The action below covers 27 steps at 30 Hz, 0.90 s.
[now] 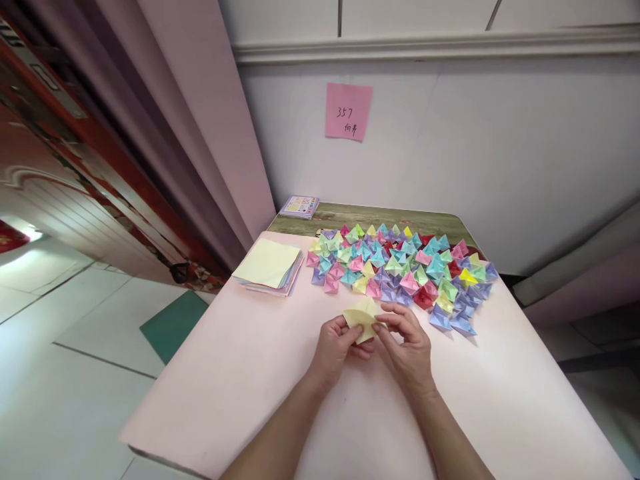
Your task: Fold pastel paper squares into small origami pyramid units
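Between my two hands is a pale yellow folded paper (361, 313), held up over the front middle of the table. My left hand (339, 343) grips its left and lower side, thumb on the front and fingers behind. On the right side, my right hand (407, 340) pinches the paper's edge between thumb and fingers. Just beyond my hands lie many small folded paper pieces (395, 263) in pink, blue, green, yellow, red and purple. A stack of square paper sheets (267, 263), pale yellow on top, rests to the left of them.
The table (225, 373) has a pale pink cover, with bare wood-patterned top showing at the back. Printed packs (300, 206) lie at its far left corner. A pink note (349, 112) is stuck on the wall behind. A green sheet (173, 325) lies on the tiled floor.
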Each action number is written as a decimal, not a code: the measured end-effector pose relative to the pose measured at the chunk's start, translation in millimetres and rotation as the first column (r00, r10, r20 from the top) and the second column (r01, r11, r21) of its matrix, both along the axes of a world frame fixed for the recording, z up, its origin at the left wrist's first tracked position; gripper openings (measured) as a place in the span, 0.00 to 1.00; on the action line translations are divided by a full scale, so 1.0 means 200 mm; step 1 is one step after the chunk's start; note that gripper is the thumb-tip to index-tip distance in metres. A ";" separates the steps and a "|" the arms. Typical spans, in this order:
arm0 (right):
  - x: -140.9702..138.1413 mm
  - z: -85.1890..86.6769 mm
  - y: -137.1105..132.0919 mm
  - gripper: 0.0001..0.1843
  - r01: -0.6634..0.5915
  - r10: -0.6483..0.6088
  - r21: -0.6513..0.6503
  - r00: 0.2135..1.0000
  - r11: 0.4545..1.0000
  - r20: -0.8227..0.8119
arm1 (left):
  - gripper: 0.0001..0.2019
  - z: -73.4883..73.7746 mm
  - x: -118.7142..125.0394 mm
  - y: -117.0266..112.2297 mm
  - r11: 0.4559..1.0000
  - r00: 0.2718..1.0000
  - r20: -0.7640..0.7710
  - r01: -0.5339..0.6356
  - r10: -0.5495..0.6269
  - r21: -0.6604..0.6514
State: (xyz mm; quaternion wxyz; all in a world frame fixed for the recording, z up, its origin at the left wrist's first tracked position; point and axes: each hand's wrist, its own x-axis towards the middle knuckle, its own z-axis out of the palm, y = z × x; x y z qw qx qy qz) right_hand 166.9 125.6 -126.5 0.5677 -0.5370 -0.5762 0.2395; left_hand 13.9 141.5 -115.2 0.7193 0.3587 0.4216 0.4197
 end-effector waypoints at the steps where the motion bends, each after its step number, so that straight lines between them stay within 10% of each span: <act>1: 0.00 0.00 0.00 0.05 -0.004 0.004 0.012 1.000 1.000 0.017 | 0.22 0.00 0.00 0.00 1.000 1.000 0.002 0.001 -0.001 0.001; 8: 0.02 0.05 -0.02 0.12 -0.177 0.177 -0.016 0.984 0.984 0.029 | 0.20 0.01 0.00 0.00 0.999 0.999 0.002 -0.037 0.037 -0.007; 20: -0.01 -0.01 -0.01 0.06 -0.042 0.042 -0.050 0.999 0.998 0.009 | 0.32 0.01 0.01 0.00 1.000 0.993 0.117 -0.020 0.019 0.002; 27: 0.00 0.00 0.00 0.14 -0.023 0.025 -0.010 0.987 1.000 0.158 | 0.21 0.00 0.01 -0.01 0.999 0.999 0.027 -0.040 0.040 0.026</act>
